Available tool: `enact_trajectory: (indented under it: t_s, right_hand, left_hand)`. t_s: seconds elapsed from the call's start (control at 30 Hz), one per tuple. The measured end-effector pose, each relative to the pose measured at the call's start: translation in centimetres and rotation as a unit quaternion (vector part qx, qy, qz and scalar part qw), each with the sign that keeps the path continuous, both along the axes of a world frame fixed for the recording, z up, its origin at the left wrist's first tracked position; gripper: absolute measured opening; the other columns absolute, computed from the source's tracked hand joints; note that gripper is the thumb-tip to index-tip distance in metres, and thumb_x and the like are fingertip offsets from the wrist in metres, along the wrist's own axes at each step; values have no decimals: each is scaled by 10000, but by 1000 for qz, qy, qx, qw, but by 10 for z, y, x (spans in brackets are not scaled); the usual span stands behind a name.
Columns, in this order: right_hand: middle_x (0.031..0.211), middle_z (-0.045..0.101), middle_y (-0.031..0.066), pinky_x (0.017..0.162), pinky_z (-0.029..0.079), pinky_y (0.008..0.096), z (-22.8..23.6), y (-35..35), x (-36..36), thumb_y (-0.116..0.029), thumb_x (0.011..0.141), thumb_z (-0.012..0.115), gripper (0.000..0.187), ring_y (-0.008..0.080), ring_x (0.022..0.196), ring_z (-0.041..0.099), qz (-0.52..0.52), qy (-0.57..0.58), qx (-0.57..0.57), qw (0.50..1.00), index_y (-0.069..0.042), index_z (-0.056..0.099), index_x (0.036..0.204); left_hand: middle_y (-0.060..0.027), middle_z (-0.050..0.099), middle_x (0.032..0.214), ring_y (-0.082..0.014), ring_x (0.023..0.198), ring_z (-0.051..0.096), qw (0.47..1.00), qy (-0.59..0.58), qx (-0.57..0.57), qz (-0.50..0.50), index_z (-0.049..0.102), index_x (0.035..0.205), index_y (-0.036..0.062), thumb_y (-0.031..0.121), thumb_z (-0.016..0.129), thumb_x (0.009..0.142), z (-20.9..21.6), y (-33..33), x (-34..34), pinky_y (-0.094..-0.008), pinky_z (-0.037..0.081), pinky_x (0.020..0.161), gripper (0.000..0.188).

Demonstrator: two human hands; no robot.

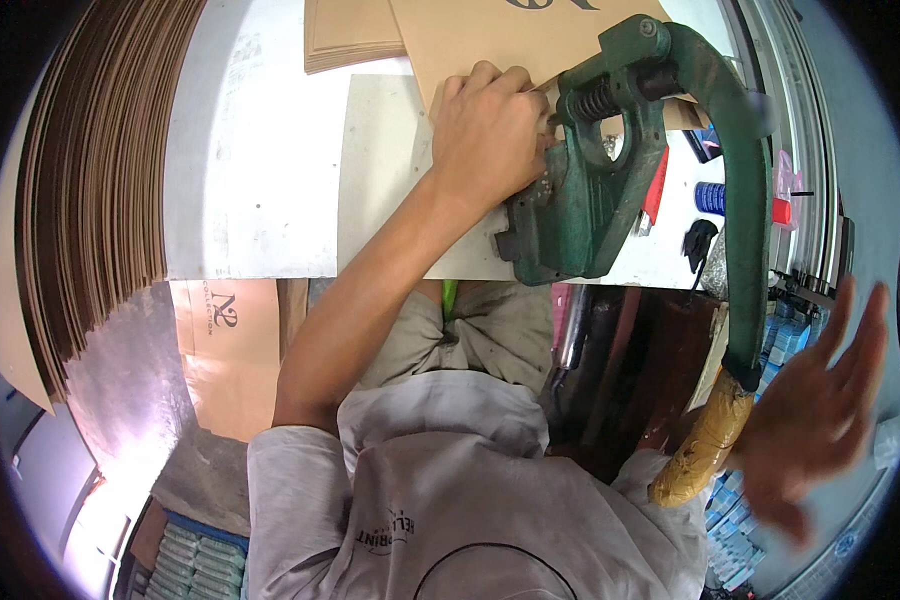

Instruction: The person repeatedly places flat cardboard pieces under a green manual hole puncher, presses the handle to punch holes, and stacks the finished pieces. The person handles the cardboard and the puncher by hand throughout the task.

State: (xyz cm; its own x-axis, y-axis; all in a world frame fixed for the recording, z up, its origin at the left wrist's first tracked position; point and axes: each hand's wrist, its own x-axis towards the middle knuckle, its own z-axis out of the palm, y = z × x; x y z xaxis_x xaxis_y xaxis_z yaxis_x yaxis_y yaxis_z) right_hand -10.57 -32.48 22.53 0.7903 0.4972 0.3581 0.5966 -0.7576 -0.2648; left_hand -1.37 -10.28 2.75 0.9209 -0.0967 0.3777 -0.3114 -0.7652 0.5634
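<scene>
My left hand (490, 125) is closed, its fingers curled over a flat brown kraft paper sheet (450, 40) with dark print. The fingertips are partly hidden beside the jaw of a green hand-lever press (595, 200), so their exact grip is hard to see. The press stands on the white table (255, 170) with a spring at its head. Its long curved lever (750, 230) swings down on the right to a handle wrapped in yellowish tape (703, 440). Beside that handle my right hand (815, 425) is open, fingers spread and slightly blurred, holding nothing.
Kraft sheets form a stack (352, 35) at the back and a tall pile (100, 170) on the left. A red tool (656, 190), a blue roll (710, 198) and a black item (700, 240) lie right of the press. Blue-wrapped packs (735, 540) sit low right.
</scene>
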Motion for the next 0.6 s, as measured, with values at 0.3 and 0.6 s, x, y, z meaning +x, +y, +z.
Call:
enact_trajectory:
  t_s: [0.3,0.6]
  right_hand:
    - [1505,464,266,1175,293,550,-7,16,-36,-674,963,484,799,444,1407,407,165,200,-73,963,-8,574,1396]
    - [1070,737,111,841,541,296,-170,-83,82,-144,1000,686,312,168,922,713,-169,181,151,957,48,661,1244]
  left_hand:
    - [-80,713,1080,-320,1059,631,993,-47,96,-41,783,1080,93,172,766,808,1,5,4,-437,509,903,283]
    - [-147,759,1037,-253,870,734,954,-114,-213,180,731,1071,46,125,649,993,38,69,40,-358,616,777,138]
